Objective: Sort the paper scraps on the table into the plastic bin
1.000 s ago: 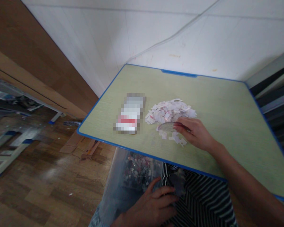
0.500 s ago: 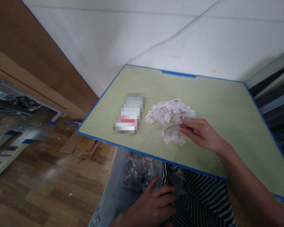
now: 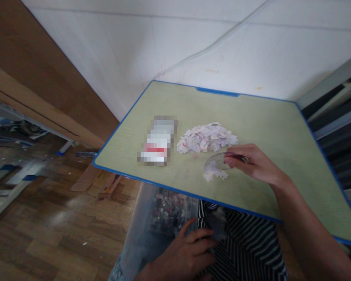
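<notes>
My right hand (image 3: 253, 162) pinches a clear curved plastic piece, like a protractor (image 3: 215, 160), over the table. Under and in front of that piece lies a small group of paper scraps (image 3: 212, 175). A larger heap of pale scraps (image 3: 206, 137) sits just behind it. Left of the heap is a blurred white rectangular item (image 3: 159, 136) with a red band. Below the table edge, my left hand (image 3: 190, 248) rests with fingers apart on striped black-and-white cloth (image 3: 245, 242), beside a translucent bin (image 3: 134, 226).
The green table (image 3: 266, 121) has a blue rim and stands against a white wall (image 3: 199, 35). Dark and red bits (image 3: 169, 208) fill part of the bin. Cardboard (image 3: 89, 177) lies on the wooden floor; metal frames stand at left and right.
The clear piece in my right hand has shifted slightly right relative to the heap, and the small group of scraps lies closer together. My left hand stays on the cloth. The view has moved slightly.
</notes>
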A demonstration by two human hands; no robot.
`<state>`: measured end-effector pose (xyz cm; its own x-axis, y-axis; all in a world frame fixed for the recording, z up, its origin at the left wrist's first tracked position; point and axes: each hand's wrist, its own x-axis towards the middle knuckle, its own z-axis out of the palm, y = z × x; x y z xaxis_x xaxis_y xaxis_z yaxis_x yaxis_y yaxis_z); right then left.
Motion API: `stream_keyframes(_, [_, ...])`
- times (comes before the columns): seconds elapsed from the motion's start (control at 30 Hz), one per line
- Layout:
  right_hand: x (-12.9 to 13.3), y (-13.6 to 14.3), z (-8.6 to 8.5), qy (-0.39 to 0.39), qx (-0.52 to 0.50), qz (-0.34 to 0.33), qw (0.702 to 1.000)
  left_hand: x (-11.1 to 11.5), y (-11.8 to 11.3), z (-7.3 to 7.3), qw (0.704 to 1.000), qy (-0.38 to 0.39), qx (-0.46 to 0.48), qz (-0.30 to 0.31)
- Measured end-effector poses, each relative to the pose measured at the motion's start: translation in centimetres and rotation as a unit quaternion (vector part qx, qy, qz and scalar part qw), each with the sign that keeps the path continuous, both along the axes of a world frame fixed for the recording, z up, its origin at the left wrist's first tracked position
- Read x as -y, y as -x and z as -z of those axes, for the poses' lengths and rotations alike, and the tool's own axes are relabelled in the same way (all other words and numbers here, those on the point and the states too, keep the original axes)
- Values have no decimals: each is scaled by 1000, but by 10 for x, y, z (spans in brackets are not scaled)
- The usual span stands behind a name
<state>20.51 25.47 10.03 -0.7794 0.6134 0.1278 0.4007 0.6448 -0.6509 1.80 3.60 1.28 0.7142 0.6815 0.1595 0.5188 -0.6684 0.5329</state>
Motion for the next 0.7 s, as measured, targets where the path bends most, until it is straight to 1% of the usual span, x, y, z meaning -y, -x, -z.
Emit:
stream_keyframes(0.07, [-1,-2,-1,3,20,-30,999,-1,0,-1,1000,3,-1,0])
stream_keyframes(0.13, [-2,-6,-3,5,39,-46,998,-1,0,-1,1000,5,1,1])
stream_keyframes(0.2, [-4,-11,-5,11,40,-30,999,-2,0,-1,1000,7,7,2])
stream_keyframes(0.33, [-8,-18,-5,40,14,42,998,-1,-1,1,1000,-1,20,-2])
stream_keyframes(0.37, [-9,-19,-4,44,15,42,998,-1,-1,2,1000,-2,22,-4])
stream_keyframes(0.47, [-12,-23,-3,53,41,-1,998,-1,-1,1,1000,6,24,-6])
stream_keyframes(0.53, [-14,-28,-4,60,42,-13,997,-1,-1,0,1000,9,27,-6])
stream_keyframes(0.63, [-17,-32,-4,54,12,17,998,-1,0,-1,999,17,29,-4])
stream_keyframes(0.7, [-19,-30,-1,50,2,29,998,0,0,-1,999,25,26,-2])
